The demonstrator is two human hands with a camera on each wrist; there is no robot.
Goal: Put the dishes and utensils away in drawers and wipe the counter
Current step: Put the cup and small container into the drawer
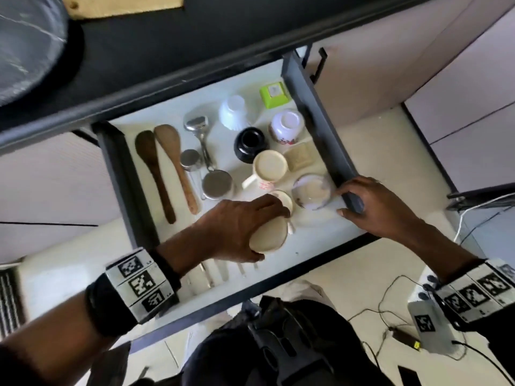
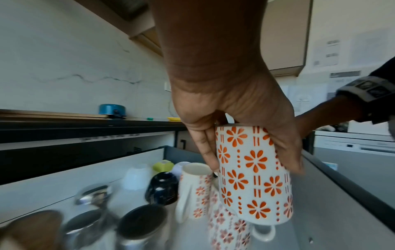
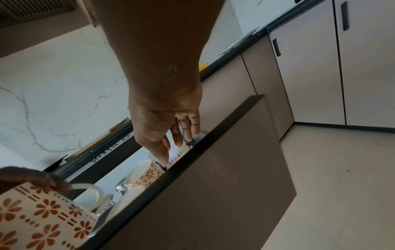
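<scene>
The drawer stands pulled out under the black counter. My left hand grips a white mug with orange flowers upside down, low over the drawer's front. The left wrist view shows fingers and thumb clasping that mug near its base, above a matching mug lying below. A third matching mug stands upside down behind. My right hand holds the drawer's front right corner, thumb on the front and fingers over the side wall.
Inside the drawer lie two wooden spatulas, a steel ladle, two steel cups, a black cup, white bowls, a green box and a glass bowl. Cables trail on the floor.
</scene>
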